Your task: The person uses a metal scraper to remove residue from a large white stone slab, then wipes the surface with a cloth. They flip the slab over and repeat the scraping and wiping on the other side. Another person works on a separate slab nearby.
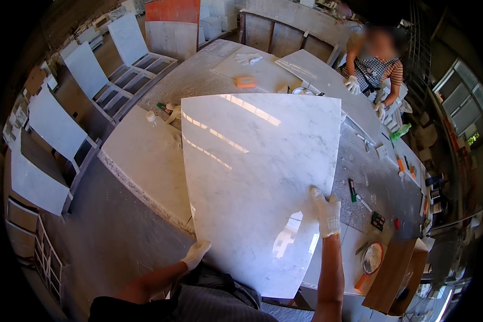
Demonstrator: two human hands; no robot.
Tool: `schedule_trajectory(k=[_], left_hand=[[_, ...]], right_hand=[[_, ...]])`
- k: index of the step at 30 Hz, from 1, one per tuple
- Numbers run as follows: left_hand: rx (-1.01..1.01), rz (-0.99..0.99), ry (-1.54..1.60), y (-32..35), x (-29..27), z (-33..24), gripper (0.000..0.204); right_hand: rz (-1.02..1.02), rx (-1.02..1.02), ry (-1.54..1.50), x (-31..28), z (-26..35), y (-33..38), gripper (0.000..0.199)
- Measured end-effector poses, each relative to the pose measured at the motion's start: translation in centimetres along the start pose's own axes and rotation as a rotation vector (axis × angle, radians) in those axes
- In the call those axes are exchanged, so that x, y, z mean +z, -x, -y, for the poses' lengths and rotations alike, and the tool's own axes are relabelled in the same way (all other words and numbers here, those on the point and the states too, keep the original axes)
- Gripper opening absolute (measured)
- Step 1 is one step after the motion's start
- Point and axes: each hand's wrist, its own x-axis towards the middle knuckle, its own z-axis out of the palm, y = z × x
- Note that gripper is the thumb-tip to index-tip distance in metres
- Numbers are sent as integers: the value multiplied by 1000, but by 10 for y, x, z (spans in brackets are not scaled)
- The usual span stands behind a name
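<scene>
A large polished white marble slab [257, 177] with grey veining spans the middle of the view, lying over the work table and tilted toward my body. My left hand [197, 254], in a white work glove, grips its lower left edge, with the fingertips out of sight. On the slab's right edge is my right hand [326, 213], also gloved, its thumb on the top face and its other fingers mostly hidden at the edge. Window reflections shine on the glossy surface. The slab's near end reaches down beside my apron [214, 303].
A co-worker [378, 61] in gloves stands at the far right beside another slab [333, 88]. The dusty table [381, 182] holds a green-handled tool [352, 190], an orange block [246, 81] and a white glove [248, 58]. A cardboard box [397, 276] stands near right; slabs on racks [86, 70] line the left.
</scene>
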Motion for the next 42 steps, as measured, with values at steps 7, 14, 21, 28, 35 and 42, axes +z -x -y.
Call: schedule_trajectory(k=[7,14,21,28,35,42], left_hand=[[91,-45,34,14,10,5,39],[90,-121,-23,45,10,-26,28],[398,-225,111,97,7,-187,20],[706,-174,-181,116,-27,-305,22],[900,14,-540,106,0,-371,26],[807,-105,-918,11,-11,-359,40]], right_hand=[[-137,18,-42,-15,10,32,37],[-189,-209,-144,-60,39,75,39],[-408,-259,-356,-107,81,119,49],[-557,-210,-713,-109,46,172,60],[-725,-11,-934,-69,-23,244,50],[-824,228,-1208,-13,-103,310,43]])
